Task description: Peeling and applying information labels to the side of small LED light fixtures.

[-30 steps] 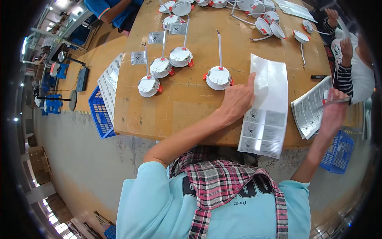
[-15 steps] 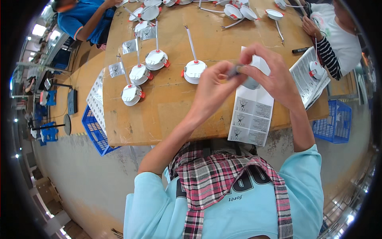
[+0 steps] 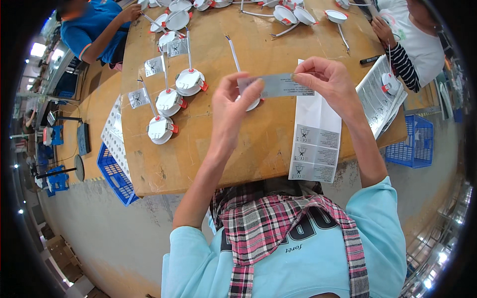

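Note:
A grey printed sticker label (image 3: pixel 279 85) is stretched out level between my two hands. My left hand (image 3: pixel 229 107) pinches its left end between thumb and fingers, and my right hand (image 3: pixel 332 85) grips the other end the same way. Behind my left hand stands a round white downlight (image 3: pixel 253 105) with its cable pointing up, partly covered by the hand and label. Below the right hand lies a sheet of stickers (image 3: pixel 313 154), part bare white backing and part grey labels, its near end hanging past the table edge.
Three white downlights (image 3: pixel 160 130) with labels on their cables stand at left on the brown table (image 3: pixel 208 159). More lamps (image 3: pixel 285 15) lie at the far side. One co-worker (image 3: pixel 97 30) is at far left, another (image 3: pixel 412 39) at right beside a stack of sticker sheets (image 3: pixel 370 94). Blue baskets (image 3: pixel 417 141) flank the table.
My hands were close together around a small, blurred piece; now they are apart, with the label spread between them. The left hand moved left. The view has shifted slightly.

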`<state>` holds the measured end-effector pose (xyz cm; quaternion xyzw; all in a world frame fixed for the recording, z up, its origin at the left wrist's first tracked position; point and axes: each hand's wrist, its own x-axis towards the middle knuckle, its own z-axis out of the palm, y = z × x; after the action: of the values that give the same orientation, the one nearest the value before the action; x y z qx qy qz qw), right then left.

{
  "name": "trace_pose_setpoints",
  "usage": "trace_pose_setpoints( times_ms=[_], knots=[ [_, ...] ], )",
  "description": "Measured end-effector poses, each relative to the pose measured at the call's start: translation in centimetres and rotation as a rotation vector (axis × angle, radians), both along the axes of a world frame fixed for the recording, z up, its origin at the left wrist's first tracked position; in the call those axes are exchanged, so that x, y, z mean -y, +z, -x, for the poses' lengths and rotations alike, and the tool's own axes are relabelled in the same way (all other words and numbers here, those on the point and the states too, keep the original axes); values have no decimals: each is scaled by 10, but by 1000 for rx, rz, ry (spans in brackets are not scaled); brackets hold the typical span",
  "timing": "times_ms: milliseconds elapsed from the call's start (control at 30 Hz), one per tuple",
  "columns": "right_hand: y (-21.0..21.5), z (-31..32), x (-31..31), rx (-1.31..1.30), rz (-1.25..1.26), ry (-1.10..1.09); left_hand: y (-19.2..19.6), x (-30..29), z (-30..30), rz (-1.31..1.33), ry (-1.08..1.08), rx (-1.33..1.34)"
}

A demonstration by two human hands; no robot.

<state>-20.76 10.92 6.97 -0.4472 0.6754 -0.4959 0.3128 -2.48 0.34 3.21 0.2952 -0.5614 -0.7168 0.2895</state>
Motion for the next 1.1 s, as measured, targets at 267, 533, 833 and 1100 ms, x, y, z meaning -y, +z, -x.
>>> trace_pose_setpoints(
  times_ms=[267,533,833,1100],
  knots=[
    [-1,-3,34,-41,-23,29,-1,36,-16,-219,-62,-259],
    [-14,-5,71,-57,-17,55,-18,76,-9,-51,-43,28],
    [-35,10,104,-74,-12,52,-35,97,7,-33,43,-7],
    [-43,12,111,-97,15,43,-43,99,13,-104,103,-31]
  ],
)
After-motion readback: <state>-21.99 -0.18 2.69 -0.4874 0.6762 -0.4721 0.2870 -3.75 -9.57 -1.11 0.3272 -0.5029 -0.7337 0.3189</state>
